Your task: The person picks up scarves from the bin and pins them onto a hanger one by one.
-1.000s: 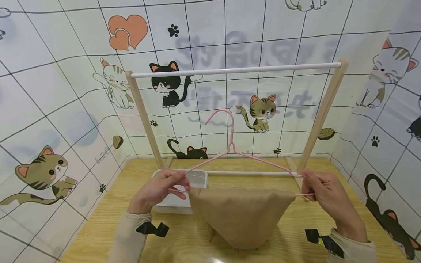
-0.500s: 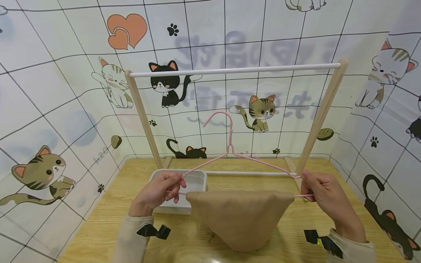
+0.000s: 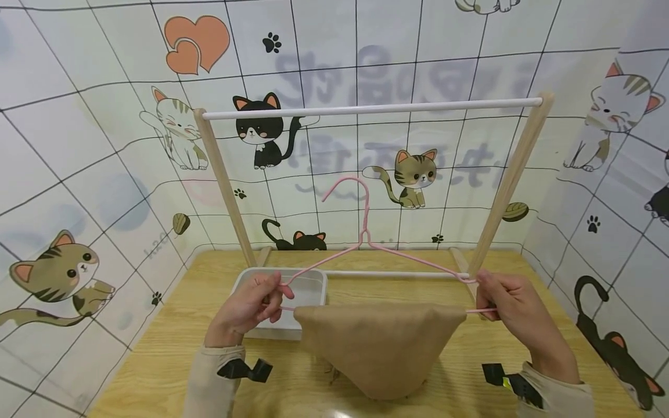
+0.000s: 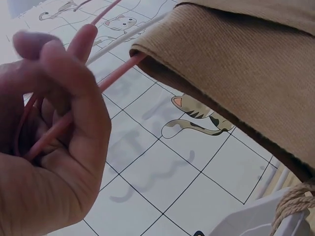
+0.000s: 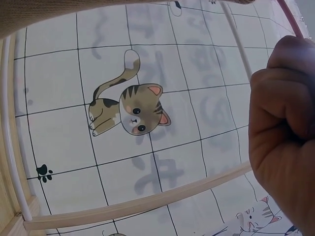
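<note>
Both hands hold a pink clothes hanger [image 3: 364, 232] by its two ends, with its hook pointing up. A brown cloth [image 3: 381, 348] hangs folded over the hanger's lower bar, its bottom edge narrowing downward. My left hand [image 3: 251, 303] grips the left end; in the left wrist view its fingers curl round the pink wire [image 4: 118, 72] beside the cloth's fold. Twisted twine [image 4: 293, 204] shows below the cloth there. At the right end, my right hand [image 3: 514, 307] grips the hanger with curled fingers, which the right wrist view shows only from outside.
Behind the hanger stands a rack with a white top rail [image 3: 366, 109] and wooden side posts [image 3: 514, 180]. A white plastic tub [image 3: 274, 332] sits at the left on the wooden table [image 3: 162, 360]. A cat-print sheet [image 3: 324, 69] encloses the back and sides.
The left hand has shifted slightly left and down along the hanger's end, its fingers curling in more. The hanger and cloth have dipped slightly; the right hand hardly moves.
</note>
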{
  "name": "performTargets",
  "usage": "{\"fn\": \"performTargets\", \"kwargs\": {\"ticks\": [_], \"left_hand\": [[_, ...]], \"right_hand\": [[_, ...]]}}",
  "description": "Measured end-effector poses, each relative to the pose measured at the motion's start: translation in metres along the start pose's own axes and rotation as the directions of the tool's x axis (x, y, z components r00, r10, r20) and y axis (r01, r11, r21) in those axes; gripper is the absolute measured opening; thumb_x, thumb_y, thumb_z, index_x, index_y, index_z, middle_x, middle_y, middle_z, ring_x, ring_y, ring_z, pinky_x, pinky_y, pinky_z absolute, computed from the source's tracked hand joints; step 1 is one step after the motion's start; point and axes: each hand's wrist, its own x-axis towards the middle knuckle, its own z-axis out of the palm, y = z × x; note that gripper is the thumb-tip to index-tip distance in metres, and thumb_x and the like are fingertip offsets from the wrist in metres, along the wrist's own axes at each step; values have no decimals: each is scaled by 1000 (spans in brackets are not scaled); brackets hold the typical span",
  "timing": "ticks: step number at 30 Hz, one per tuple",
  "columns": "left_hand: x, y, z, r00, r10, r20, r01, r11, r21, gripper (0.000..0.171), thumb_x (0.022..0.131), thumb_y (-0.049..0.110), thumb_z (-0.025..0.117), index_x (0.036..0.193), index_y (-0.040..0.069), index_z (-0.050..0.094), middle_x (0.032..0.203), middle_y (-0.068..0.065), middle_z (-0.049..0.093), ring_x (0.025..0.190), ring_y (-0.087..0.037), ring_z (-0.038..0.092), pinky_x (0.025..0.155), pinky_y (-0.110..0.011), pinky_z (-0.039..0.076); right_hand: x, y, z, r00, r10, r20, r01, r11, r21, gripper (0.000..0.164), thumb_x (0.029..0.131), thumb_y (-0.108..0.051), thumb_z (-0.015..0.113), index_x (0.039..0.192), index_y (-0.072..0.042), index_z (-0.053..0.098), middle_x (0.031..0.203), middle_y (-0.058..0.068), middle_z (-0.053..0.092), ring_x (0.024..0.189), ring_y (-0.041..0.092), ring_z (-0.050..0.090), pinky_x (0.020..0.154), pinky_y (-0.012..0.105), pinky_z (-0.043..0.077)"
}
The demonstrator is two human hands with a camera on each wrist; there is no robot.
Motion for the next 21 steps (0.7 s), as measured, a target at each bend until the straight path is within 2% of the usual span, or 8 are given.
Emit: {"fn": "performTargets", "kwargs": {"ticks": [3,6,12,15,19,21], "left_hand": [[0,0,-1,1000,-27,-6,27,999,-18,45,112,38,39,103,17,77,58,13,61,49,1,54,60,-20,53],[0,-1,-1,1000,-13,5,13,1000,-22,45,113,36,37,103,16,77,64,14,68,59,1,65,63,-20,55],[-1,0,-3,1000,21,7,-21,999,-35,45,113,32,37,101,16,77,66,14,70,63,1,67,63,-18,54],[-2,1,-4,1000,24,-5,-24,999,-46,45,113,29,37,99,16,78,65,14,69,63,1,67,62,-17,53],[-3,2,-6,999,34,-38,-36,998,-43,45,113,24,37,96,16,77,62,14,68,60,0,67,60,-18,53],[-4,4,-7,998,46,-43,-48,998,-43,45,113,22,36,95,16,77,62,14,67,60,-1,66,61,-18,53]], "right_hand": [[1,1,0,1000,3,15,-3,999,32,48,110,-1,38,65,-9,53,55,3,44,45,18,41,38,33,32],[1,3,-1,999,1,39,-5,996,94,45,110,-1,36,70,-6,55,56,4,46,46,19,41,38,35,31],[3,4,-2,999,-4,50,-4,985,171,41,111,-1,34,80,-6,61,62,2,53,48,19,47,37,35,31],[2,3,-1,999,29,33,-35,978,208,41,111,-5,34,84,-6,65,65,0,58,50,16,53,37,36,31],[3,1,-4,998,35,42,-42,983,176,46,113,-9,29,84,-5,64,66,1,61,44,18,45,38,35,30],[4,3,-8,998,-13,55,3,984,179,47,113,-7,24,86,-3,62,68,2,63,43,20,40,39,34,30]]}}
